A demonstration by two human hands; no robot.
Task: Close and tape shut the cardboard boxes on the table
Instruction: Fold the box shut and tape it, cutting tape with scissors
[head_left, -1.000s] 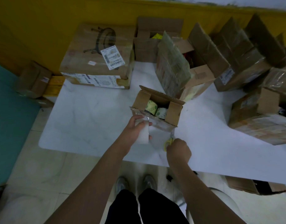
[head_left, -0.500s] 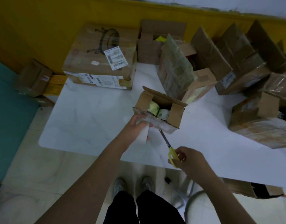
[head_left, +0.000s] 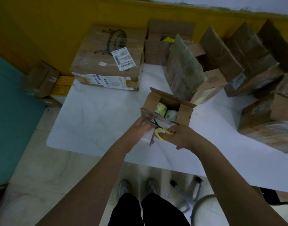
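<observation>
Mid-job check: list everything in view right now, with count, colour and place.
small open box: 1, brown, table centre, flaps up
rolls: 2, pale green, inside the small open box
scissors: 1, yellow handles, at that box's near flap
white item: 1, white, probably tape, in the left hand
large closed box: 1, brown, labelled, table's far left
other boxes: several, brown, some open, table's back and right
floor boxes: at least 2, brown and yellow, left of the table
table: 1, white
shoes: 2, grey, on the floor
left hand: grips the white item
right hand: holds the scissors
</observation>
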